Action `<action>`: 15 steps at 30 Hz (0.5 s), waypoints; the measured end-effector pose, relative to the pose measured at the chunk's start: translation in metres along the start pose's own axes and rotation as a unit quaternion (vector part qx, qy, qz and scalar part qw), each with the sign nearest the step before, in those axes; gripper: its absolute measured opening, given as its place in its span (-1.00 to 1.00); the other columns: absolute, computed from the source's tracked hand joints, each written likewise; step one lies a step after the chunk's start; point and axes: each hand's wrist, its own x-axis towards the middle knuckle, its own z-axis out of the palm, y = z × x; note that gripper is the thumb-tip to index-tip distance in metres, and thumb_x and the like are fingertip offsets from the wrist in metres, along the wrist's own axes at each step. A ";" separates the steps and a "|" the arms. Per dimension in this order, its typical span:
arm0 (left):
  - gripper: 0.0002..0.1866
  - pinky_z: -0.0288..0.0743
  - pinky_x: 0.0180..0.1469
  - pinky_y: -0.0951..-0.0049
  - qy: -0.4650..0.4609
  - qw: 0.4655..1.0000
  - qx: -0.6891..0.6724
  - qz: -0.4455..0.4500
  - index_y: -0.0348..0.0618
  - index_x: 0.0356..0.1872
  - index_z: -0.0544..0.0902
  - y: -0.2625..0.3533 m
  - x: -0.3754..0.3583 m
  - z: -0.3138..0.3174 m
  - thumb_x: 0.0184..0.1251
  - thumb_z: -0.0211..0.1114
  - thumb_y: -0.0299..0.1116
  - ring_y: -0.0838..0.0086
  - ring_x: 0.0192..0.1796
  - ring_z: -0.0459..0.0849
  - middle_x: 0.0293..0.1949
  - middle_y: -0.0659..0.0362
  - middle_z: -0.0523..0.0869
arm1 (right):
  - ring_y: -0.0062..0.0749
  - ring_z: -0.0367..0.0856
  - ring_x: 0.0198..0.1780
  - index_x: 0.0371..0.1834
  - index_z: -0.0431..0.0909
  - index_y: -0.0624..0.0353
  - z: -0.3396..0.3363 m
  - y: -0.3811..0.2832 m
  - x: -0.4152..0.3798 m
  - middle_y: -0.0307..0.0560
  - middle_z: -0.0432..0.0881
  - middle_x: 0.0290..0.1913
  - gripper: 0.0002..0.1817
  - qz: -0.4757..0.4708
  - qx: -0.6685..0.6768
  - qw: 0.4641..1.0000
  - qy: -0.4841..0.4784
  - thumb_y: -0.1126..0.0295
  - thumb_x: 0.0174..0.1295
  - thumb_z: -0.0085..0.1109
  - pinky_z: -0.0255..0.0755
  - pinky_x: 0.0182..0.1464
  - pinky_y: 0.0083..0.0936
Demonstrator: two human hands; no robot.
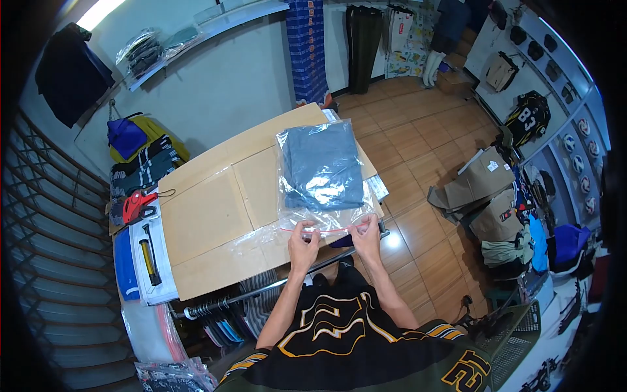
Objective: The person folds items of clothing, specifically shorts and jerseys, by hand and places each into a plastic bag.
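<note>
A clear zip bag (282,196) lies on a flat sheet of cardboard (209,209), with a folded dark blue-grey garment (321,163) inside it. Along the bag's near edge runs a red zip strip (333,230). My left hand (304,243) pinches that edge near its left end. Toward the strip's right end, my right hand (367,234) pinches the same edge between thumb and fingers. The garment sits flat, away from the strip, and the plastic between my hands is drawn fairly straight.
Left of the cardboard lie a red tool (137,206) and a black-and-yellow cutter (149,261). Below the near edge is a metal rail (261,287) with hanging clothes. Stacked clothes (499,212) stand at right, beyond the tiled floor (405,170). A folding metal gate (52,228) is at far left.
</note>
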 end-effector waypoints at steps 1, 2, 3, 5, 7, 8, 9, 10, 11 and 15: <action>-0.77 0.65 -0.25 0.46 0.000 1.000 -0.006 -0.002 -0.27 0.02 0.63 0.002 0.000 0.000 0.38 0.34 -0.48 0.49 -0.30 0.79 -0.37 0.09 0.79 | -0.41 0.63 -0.28 -0.05 0.34 0.28 -0.001 -0.002 -0.001 -0.04 0.56 -0.24 -0.58 0.000 -0.001 1.000 -0.001 0.48 0.20 0.45 0.52 -0.25 -0.47; -0.77 0.66 -0.25 0.45 -0.001 1.000 -0.013 -0.004 -0.27 0.02 0.63 0.004 -0.001 0.000 0.39 0.34 -0.48 0.49 -0.31 0.79 -0.37 0.09 0.78 | -0.42 0.62 -0.28 -0.06 0.34 0.28 -0.002 -0.003 -0.001 -0.04 0.55 -0.25 -0.57 0.004 -0.002 1.000 -0.003 0.47 0.20 0.45 0.51 -0.25 -0.47; -0.77 0.66 -0.25 0.45 0.000 1.000 -0.013 -0.004 -0.27 0.02 0.63 0.004 -0.001 0.001 0.39 0.34 -0.48 0.49 -0.31 0.79 -0.37 0.09 0.78 | -0.44 0.60 -0.27 -0.06 0.34 0.28 -0.002 -0.005 -0.001 -0.05 0.54 -0.26 -0.57 0.007 -0.003 1.000 -0.005 0.46 0.20 0.46 0.51 -0.24 -0.46; -0.77 0.66 -0.25 0.45 0.000 1.000 -0.021 0.006 -0.27 0.02 0.63 0.007 -0.002 0.003 0.39 0.34 -0.47 0.48 -0.31 0.79 -0.37 0.09 0.78 | -0.44 0.59 -0.27 -0.06 0.34 0.28 -0.001 -0.004 0.000 -0.04 0.54 -0.25 -0.57 0.002 -0.005 1.000 -0.005 0.45 0.20 0.46 0.52 -0.23 -0.44; -0.76 0.66 -0.25 0.44 -0.004 1.000 -0.023 0.008 -0.27 0.02 0.63 0.009 -0.003 0.005 0.39 0.34 -0.47 0.48 -0.31 0.79 -0.36 0.09 0.78 | -0.44 0.58 -0.27 -0.06 0.35 0.28 0.001 -0.002 -0.001 -0.03 0.53 -0.25 -0.57 -0.001 -0.007 1.000 -0.005 0.44 0.20 0.46 0.53 -0.22 -0.42; -0.76 0.66 -0.25 0.44 -0.007 1.000 -0.024 0.010 -0.26 0.03 0.63 0.010 -0.004 0.006 0.39 0.34 -0.47 0.47 -0.32 0.80 -0.35 0.08 0.78 | -0.43 0.57 -0.26 -0.06 0.34 0.27 0.001 -0.005 -0.002 -0.03 0.53 -0.24 -0.56 0.000 0.001 1.000 -0.010 0.44 0.19 0.47 0.53 -0.21 -0.41; -0.76 0.66 -0.25 0.44 -0.007 1.000 -0.024 0.011 -0.26 0.03 0.63 0.010 -0.003 0.007 0.39 0.34 -0.47 0.47 -0.32 0.80 -0.35 0.08 0.78 | -0.42 0.57 -0.24 -0.06 0.34 0.27 0.001 -0.007 -0.002 -0.02 0.52 -0.23 -0.55 0.001 0.009 1.000 -0.016 0.43 0.18 0.47 0.54 -0.20 -0.40; -0.75 0.66 -0.26 0.45 -0.007 1.000 -0.023 0.008 -0.27 0.03 0.62 0.008 -0.003 0.007 0.39 0.34 -0.47 0.47 -0.33 0.80 -0.34 0.08 0.78 | -0.42 0.57 -0.24 -0.06 0.34 0.27 0.001 -0.010 -0.001 -0.02 0.52 -0.23 -0.55 0.001 0.009 1.000 -0.015 0.43 0.18 0.47 0.54 -0.20 -0.40; -0.75 0.66 -0.27 0.45 -0.007 1.000 -0.022 0.005 -0.27 0.03 0.62 0.006 -0.003 0.007 0.38 0.34 -0.47 0.47 -0.34 0.80 -0.33 0.08 0.77 | -0.43 0.56 -0.23 -0.07 0.33 0.27 0.000 -0.011 -0.002 -0.03 0.51 -0.22 -0.55 0.000 0.004 1.000 -0.019 0.44 0.18 0.47 0.55 -0.19 -0.41; -0.75 0.63 -0.31 0.47 -0.008 1.000 -0.002 0.007 -0.26 0.03 0.60 0.002 -0.002 0.008 0.38 0.34 -0.47 0.49 -0.37 0.78 -0.35 0.07 0.77 | -0.44 0.54 -0.20 -0.09 0.30 0.26 0.002 -0.010 -0.003 -0.06 0.47 -0.20 -0.55 0.008 0.018 1.000 -0.017 0.47 0.17 0.47 0.59 -0.17 -0.44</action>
